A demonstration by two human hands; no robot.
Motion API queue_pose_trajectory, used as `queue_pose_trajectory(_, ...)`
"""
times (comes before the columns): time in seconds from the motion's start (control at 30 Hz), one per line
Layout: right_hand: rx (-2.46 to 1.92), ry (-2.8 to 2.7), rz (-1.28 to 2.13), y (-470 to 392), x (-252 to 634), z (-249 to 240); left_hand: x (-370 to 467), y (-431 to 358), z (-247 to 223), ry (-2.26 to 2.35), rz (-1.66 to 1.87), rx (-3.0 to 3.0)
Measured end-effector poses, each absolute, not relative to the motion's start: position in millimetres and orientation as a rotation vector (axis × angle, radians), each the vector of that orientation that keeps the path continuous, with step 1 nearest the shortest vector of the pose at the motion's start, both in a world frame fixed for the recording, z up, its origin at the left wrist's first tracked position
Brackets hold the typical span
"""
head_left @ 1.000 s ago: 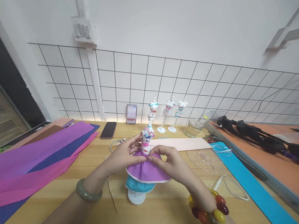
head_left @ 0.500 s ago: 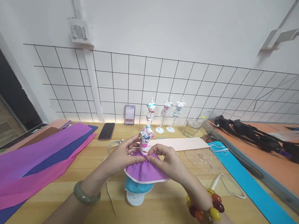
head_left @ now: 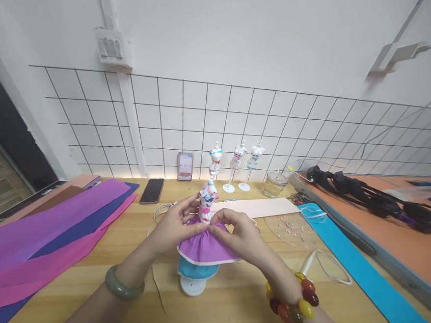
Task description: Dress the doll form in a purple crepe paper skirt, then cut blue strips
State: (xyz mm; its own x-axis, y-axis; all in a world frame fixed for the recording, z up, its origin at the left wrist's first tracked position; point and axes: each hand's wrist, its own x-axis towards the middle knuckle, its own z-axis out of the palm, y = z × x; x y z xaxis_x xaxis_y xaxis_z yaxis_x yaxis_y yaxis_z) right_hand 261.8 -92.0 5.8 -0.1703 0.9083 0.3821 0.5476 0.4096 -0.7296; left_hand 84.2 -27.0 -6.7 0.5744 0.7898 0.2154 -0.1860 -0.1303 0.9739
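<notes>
A small white dress-form mannequin (head_left: 207, 195) with pink and blue patterns stands upright in front of me on a white base (head_left: 192, 286). It wears a purple doll skirt (head_left: 204, 249) with a white hem over a turquoise underskirt (head_left: 197, 270). My left hand (head_left: 179, 223) closes on the skirt's gathered waist from the left, thumb at the front and fingers around the mannequin's side. With thumb and forefinger, my right hand (head_left: 238, 232) pinches the waist from the right. Both thumbs nearly meet at the front; the fabric edge between the fingertips is partly hidden.
Behind stand three more mannequins, one (head_left: 215, 159) directly behind the dressed one. Fabric strips (head_left: 86, 221) lie left and a turquoise strip (head_left: 355, 269) right. A phone (head_left: 152, 191), a glass jar (head_left: 275, 184), small beads (head_left: 292, 228) and white cord (head_left: 328, 268) are also on the table.
The view has shifted slightly. Both hands keep their place at the skirt's waist, with only a slight shift of the fingers visible.
</notes>
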Motion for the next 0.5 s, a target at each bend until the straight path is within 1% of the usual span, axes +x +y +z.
queue_pose_trajectory(0.23,-1.193,-1.862,0.641,-95,262,11,83,-25,-9,0.521,0.905,1.439)
queue_pose_trajectory(0.5,-1.138,-1.870,0.646,-95,262,14,83,-30,1,0.527,0.873,1.434)
